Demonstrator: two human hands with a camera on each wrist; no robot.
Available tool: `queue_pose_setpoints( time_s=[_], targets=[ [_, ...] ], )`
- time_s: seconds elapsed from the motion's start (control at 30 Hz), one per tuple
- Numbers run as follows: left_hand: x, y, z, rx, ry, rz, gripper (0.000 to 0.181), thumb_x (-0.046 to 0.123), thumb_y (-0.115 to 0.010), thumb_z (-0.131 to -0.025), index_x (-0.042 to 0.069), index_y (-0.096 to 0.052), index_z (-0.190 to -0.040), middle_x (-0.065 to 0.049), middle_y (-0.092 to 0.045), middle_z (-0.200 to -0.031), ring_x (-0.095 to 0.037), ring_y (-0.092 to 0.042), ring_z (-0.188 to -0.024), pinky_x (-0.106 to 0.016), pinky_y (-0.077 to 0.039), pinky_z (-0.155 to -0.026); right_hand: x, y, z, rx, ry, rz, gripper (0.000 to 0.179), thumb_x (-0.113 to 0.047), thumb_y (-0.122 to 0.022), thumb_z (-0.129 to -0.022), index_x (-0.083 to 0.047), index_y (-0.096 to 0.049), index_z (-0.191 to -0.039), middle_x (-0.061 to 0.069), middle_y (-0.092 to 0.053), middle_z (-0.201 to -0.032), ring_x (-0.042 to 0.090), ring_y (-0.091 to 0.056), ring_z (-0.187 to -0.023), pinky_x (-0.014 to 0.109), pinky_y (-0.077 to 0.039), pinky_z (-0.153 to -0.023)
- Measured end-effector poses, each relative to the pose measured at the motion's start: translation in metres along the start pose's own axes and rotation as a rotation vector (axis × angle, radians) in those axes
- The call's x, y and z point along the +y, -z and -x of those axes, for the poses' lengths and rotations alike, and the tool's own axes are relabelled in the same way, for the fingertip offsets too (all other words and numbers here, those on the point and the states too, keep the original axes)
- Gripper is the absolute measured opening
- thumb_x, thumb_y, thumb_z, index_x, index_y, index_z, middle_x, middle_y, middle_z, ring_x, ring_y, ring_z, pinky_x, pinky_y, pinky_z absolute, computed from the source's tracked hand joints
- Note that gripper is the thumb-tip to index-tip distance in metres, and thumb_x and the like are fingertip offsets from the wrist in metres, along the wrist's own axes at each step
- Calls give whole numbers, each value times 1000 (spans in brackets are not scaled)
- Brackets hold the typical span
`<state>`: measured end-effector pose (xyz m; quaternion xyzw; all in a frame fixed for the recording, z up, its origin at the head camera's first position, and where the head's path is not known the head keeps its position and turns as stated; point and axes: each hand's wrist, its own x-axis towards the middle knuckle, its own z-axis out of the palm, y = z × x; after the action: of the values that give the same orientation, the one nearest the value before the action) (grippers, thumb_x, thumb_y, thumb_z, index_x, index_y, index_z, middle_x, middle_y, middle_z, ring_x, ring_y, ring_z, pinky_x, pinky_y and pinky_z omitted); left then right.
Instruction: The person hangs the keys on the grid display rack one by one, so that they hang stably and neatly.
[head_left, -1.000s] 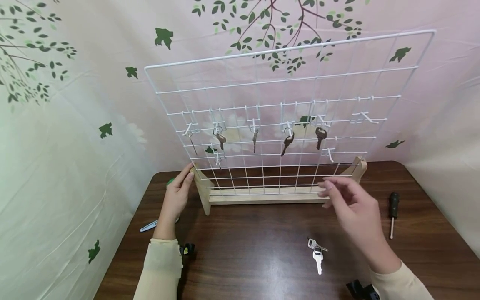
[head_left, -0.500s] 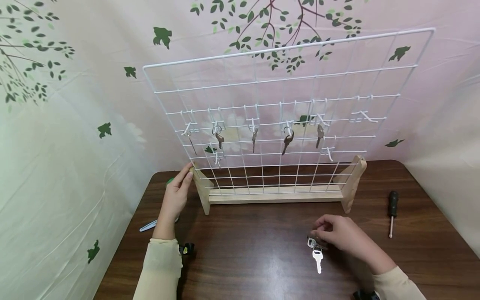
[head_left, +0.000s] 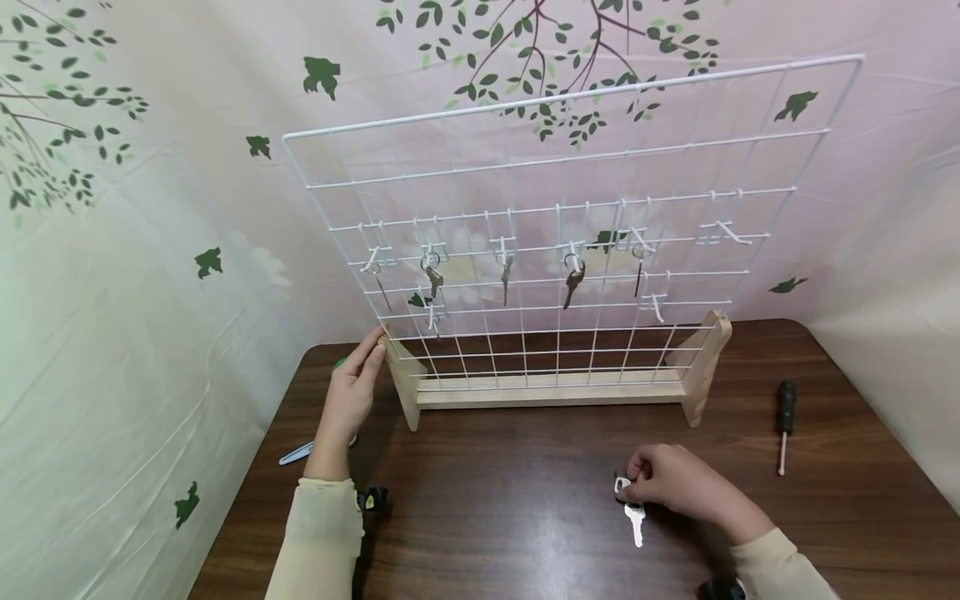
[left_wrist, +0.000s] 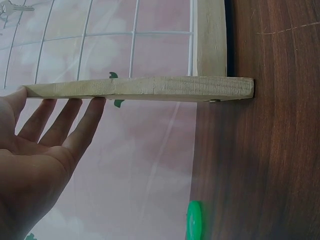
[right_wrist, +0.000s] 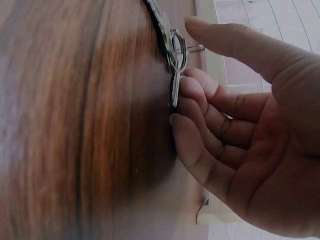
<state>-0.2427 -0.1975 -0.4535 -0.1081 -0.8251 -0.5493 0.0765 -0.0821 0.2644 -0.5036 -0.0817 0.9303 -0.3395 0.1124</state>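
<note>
A ring with silver keys [head_left: 635,525] lies on the dark wooden table. Over it is my right hand [head_left: 671,482], its fingers touching the keys. The right wrist view has these bent fingers along one key [right_wrist: 176,90], with the thumb standing apart from the key ring [right_wrist: 184,52]. My left hand [head_left: 351,398] holds the upper end of the wooden side post [head_left: 406,379] of a white wire grid rack [head_left: 573,97]. Seen from the left wrist, the left hand [left_wrist: 50,150] has several fingertips against the post's outer face and the thumb at its end.
Several keys, one a dark key [head_left: 573,287], hang from white hooks on the grid. A screwdriver [head_left: 785,412] lies at the right. Near the left forearm are a light-blue tool [head_left: 296,452] and a black object [head_left: 375,499]. A green round object [left_wrist: 194,220] sits behind the post.
My right hand has come down from in front of the rack to the keys on the table. The rightmost hanging key has turned edge-on. The left hand stays on the post.
</note>
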Motion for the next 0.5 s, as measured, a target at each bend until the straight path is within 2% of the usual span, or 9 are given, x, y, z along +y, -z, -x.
queue_pose_setpoints(
  time_s=[0.2,0.5],
  targets=[
    [1,0,0,0,2,3,46,32,-52,-115,25,-52,-160,-1,-52,-165,-24,-48,-155,-48,-41,-128,-6,-5,-3,40,-36,56,32,-35,-93,-78,-19,-65,-76,-12,-61,-69,1,-49,-64,21,-40,-60],
    [-1,0,0,-3,3,8,46,33,-51,-115,27,-52,-160,0,-51,-166,-24,-46,-156,-48,-40,-128,-12,-7,-5,36,-92,57,27,-24,-91,-76,-18,-64,-72,-9,-61,-67,8,-51,-64,23,-40,-59]
  ],
)
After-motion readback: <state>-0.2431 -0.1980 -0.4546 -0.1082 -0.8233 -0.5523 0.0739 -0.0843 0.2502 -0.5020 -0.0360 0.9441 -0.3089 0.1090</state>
